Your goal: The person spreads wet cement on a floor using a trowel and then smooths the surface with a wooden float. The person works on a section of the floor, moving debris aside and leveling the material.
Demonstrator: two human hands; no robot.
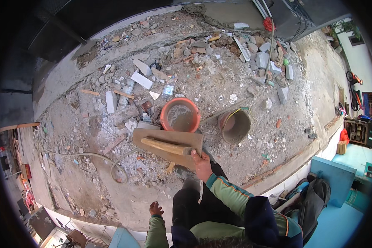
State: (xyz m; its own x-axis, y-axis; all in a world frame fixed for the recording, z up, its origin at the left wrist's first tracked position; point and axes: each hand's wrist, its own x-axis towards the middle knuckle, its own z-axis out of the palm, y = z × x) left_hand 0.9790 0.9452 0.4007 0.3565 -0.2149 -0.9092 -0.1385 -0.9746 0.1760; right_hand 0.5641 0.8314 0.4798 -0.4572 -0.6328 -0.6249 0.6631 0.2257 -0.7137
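Observation:
My right hand [202,166] is closed on the right end of a plastering float [169,158], a flat brown board with a long wooden handle [163,145] on its upturned face. The thumb presses near the handle's end. Just beyond the board stands an orange bucket [164,124] with grey, watery contents, its near rim partly behind the float. To its right, a grey-coated bucket [244,131] with a yellow-green handle leans slightly. Low beside my legs hangs my left hand [156,208], fingers loosely bent and apart, holding nothing I can see.
Rubble covers the ground, with white block pieces [142,80] at the left and a heap of broken blocks [262,60] at the far right. A hose [91,154] curls across the left side. A low ledge [273,168] and a dark bag [317,202] lie to the right.

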